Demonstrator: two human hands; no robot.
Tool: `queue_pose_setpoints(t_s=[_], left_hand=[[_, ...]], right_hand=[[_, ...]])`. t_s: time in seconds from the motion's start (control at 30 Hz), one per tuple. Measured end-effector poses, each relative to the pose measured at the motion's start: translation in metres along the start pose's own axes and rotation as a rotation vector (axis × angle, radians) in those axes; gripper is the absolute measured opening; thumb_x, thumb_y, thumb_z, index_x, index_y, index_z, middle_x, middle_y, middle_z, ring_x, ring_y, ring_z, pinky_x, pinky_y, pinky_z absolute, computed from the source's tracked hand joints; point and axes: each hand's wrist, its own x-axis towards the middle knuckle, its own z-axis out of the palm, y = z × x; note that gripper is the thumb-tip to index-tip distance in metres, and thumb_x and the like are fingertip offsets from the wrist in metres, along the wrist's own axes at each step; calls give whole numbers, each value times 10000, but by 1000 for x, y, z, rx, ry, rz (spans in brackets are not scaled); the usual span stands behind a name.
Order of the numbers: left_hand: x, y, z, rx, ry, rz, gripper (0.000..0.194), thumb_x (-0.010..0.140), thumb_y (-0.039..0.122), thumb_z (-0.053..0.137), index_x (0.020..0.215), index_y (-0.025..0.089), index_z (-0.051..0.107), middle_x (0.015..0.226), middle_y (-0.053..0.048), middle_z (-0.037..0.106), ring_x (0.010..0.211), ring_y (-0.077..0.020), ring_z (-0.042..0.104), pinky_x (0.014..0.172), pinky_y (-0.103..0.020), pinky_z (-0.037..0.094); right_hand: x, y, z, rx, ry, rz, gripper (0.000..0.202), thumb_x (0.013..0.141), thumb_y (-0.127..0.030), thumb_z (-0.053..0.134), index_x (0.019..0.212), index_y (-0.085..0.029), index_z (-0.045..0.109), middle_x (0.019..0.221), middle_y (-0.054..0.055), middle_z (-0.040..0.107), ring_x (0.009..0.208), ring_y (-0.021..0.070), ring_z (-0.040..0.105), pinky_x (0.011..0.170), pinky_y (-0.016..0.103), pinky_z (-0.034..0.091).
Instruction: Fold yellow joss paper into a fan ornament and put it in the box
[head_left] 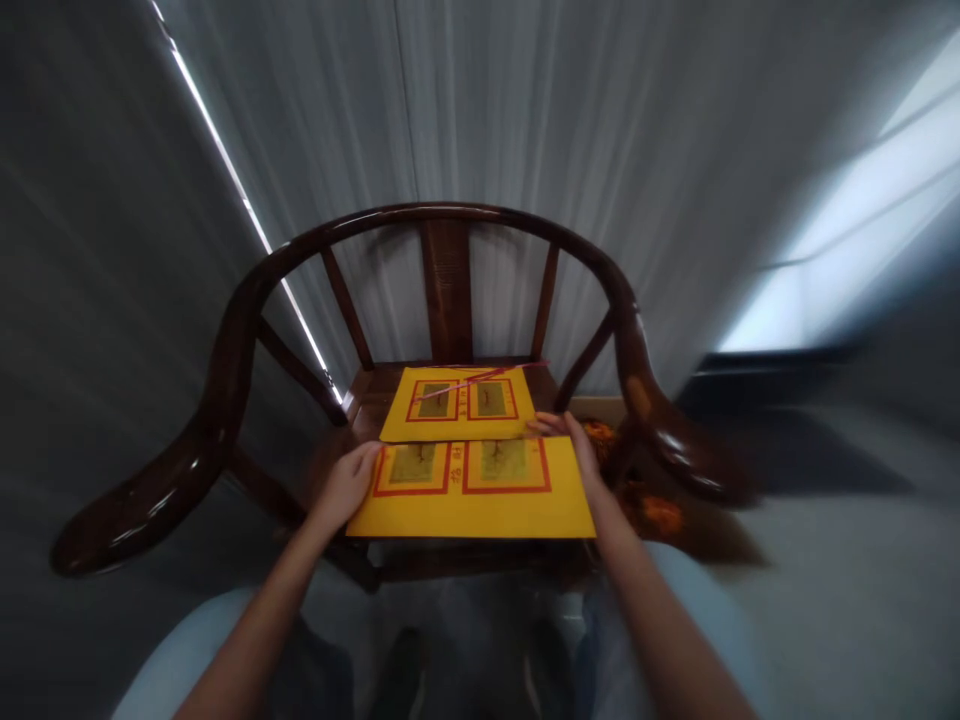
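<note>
My left hand [349,490] grips the left edge of a yellow joss paper sheet [472,514], printed with red frames, characters and dull gold squares. At the opposite edge, my right hand [571,440] holds the same sheet, its fingertips showing past the far edge and its thumb hard to make out. Behind it, a similar yellow sheet [394,422] lies on the seat of a dark wooden armchair [448,290]. A few thin reddish sticks [481,378] rest across that farther sheet. The near sheet hides the front of the seat.
The chair's curved armrests reach forward on the left and right. Grey pleated curtain-like material [480,100] hangs behind the backrest. Blurred orange items [660,512] stand low on the right, beside the chair. My legs and shoes are below, in front of it.
</note>
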Motion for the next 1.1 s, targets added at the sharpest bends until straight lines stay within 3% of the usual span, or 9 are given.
queue_pose_setpoints(t_s=[0.13,0.23,0.33,0.47,0.6,0.67,0.77,0.9,1.1], left_hand=[[6,-5,6,18,-31,-66,503,871,522,388,985,140,695,1007,-90,739,949,-257,665,834,-303,497],[11,-9,4,47,11,-98,490,865,503,396,980,140,704,990,-92,742,929,-257,669,786,-291,498],[15,-12,2,56,40,-127,489,869,491,393,993,140,709,984,-94,746,925,-258,673,760,-286,500],[15,-11,5,42,27,-115,473,849,503,442,1004,150,716,993,-91,752,918,-264,679,759,-295,505],[16,-11,5,26,19,-36,445,822,524,512,945,158,733,1017,-91,749,934,-268,675,839,-324,498],[18,-13,4,38,20,-1,407,819,502,531,912,163,737,1005,-88,747,936,-264,669,876,-335,489],[21,-16,6,83,10,50,346,841,453,530,883,178,735,974,-76,739,913,-249,663,861,-330,491],[25,-17,17,100,-18,96,303,870,406,524,870,181,726,942,-68,724,892,-228,658,833,-315,497],[31,-17,33,79,4,81,272,862,377,552,873,172,731,962,-75,730,908,-233,664,850,-328,497]], right_hand=[[-8,-4,10,206,-63,159,496,854,-618,463,1047,-197,640,882,92,752,824,277,720,711,386,564],[-10,2,12,119,-127,182,388,738,-448,699,1045,-216,644,879,58,751,780,254,711,719,374,564],[-6,9,6,-181,-49,61,344,642,-353,758,938,-197,682,854,49,746,763,251,688,679,341,544],[-1,14,-6,-453,130,-84,290,704,-428,657,865,-190,700,836,58,734,776,258,663,646,321,509],[-7,13,-7,-682,335,-270,396,814,-461,549,1063,-174,658,792,63,691,707,233,630,667,347,497],[-11,11,-4,-743,364,-386,439,853,-438,531,1201,-177,592,865,73,690,726,223,632,695,352,503],[-14,8,-2,-872,365,-570,361,899,-369,481,1187,-179,586,1025,116,666,871,246,635,779,379,504],[-8,8,-2,-1046,256,-683,244,922,-313,460,1051,-196,630,1027,115,638,1013,281,595,888,416,473],[2,26,15,-1015,-174,-676,243,893,-338,576,1084,-203,641,1109,107,621,1074,266,570,956,400,455]])
